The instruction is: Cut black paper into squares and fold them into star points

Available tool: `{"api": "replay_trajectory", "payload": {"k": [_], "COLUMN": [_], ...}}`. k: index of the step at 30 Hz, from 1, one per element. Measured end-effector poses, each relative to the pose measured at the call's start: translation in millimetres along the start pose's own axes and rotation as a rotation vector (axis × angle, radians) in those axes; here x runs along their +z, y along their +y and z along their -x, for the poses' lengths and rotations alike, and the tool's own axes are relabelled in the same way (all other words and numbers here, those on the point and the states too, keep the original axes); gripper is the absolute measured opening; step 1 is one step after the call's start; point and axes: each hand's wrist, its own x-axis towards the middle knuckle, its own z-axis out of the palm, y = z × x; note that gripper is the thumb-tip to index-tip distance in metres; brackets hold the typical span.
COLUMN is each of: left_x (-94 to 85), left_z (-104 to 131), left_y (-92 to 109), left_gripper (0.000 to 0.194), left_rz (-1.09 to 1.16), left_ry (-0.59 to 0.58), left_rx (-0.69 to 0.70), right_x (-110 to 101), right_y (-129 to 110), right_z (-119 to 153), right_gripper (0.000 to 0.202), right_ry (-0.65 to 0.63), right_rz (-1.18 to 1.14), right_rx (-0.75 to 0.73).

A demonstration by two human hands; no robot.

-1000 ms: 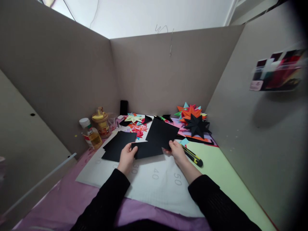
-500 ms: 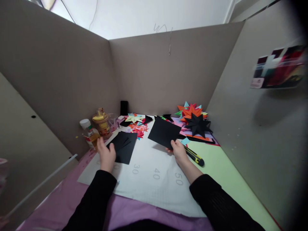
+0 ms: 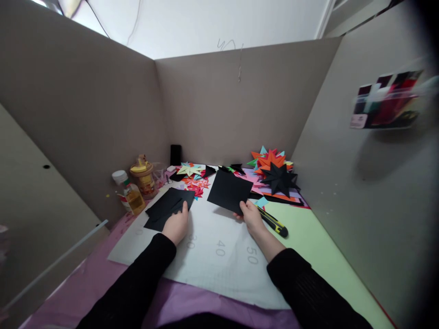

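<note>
A square sheet of black paper is pinched in my right hand, held by its near right corner just above the white mat. My left hand rests on other black paper sheets lying at the left of the mat; its thumb is apart from the fingers, whose tips are partly hidden. Thin black paper strips lie on those sheets right by the fingers. Beside my right hand a yellow and black utility knife lies on the mat.
The white mat carries printed numbers. Folded paper stars lie at the back, with a black star and an orange star on a pile at right. A bottle and a jar stand left. Grey partitions surround the desk.
My left hand has moved right and down onto the black sheets, away from beside the bottle. The lower black sheet appears shifted left. My right hand keeps holding its square; the view has tilted slightly.
</note>
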Motion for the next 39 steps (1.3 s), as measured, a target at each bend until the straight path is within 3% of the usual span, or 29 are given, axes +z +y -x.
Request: {"api": "replay_trajectory", "payload": {"k": [3,7,8,10,12,14,18,22,29,35,39], "left_x": [-18.4,-67.4,-80.7,-101.4,-107.6,-96.5,-44.9,-7.9,-3.5,10.3,17.4], "left_z": [-0.9,-0.6,0.1,1.8,2.7,1.3,-6.7,-10.8,-17.2,-20.4,-15.2], "left_y": [-3.8,-13.9,-16.7,-20.4,-19.2,-12.0,14.2,36.5,43.9,42.0,41.4], "left_gripper": [0.068,0.059,0.054,0.042,0.036,0.038,0.041,0.037,0.036,0.027,0.028], "left_rz": [-0.02,-0.031,-0.009,0.271,0.62,1.03,1.613,1.665,1.63,1.586,1.569], "left_ry": [0.013,0.144,0.215,0.538,0.693,0.672,0.413,0.304,0.17,0.203,0.203], "left_rx": [0.006,-0.063,-0.087,-0.099,-0.095,-0.086,-0.083,-0.054,0.023,0.054,0.07], "right_x": [0.1,-0.2,-0.3,0.1,1.8,4.9,14.5,23.0,23.9,24.5,24.7], "right_y": [1.5,1.0,-0.5,-6.0,-13.7,-21.5,-28.5,-22.4,-12.0,-14.2,-16.3], "right_z": [-0.2,-0.1,0.2,1.9,5.5,10.8,22.4,26.1,19.9,20.3,22.1], "right_gripper": [0.027,0.029,0.03,0.033,0.036,0.038,0.037,0.038,0.067,0.037,0.03], "right_ry": [-0.007,-0.006,-0.006,-0.019,-0.057,-0.111,-0.199,-0.251,-0.236,-0.281,-0.291], "right_rz": [-0.012,-0.049,-0.063,-0.099,-0.136,-0.166,-0.195,-0.178,-0.118,-0.106,-0.114], "right_rx": [0.006,0.008,0.007,0.004,-0.001,-0.009,-0.016,-0.023,-0.121,-0.162,-0.182]}}
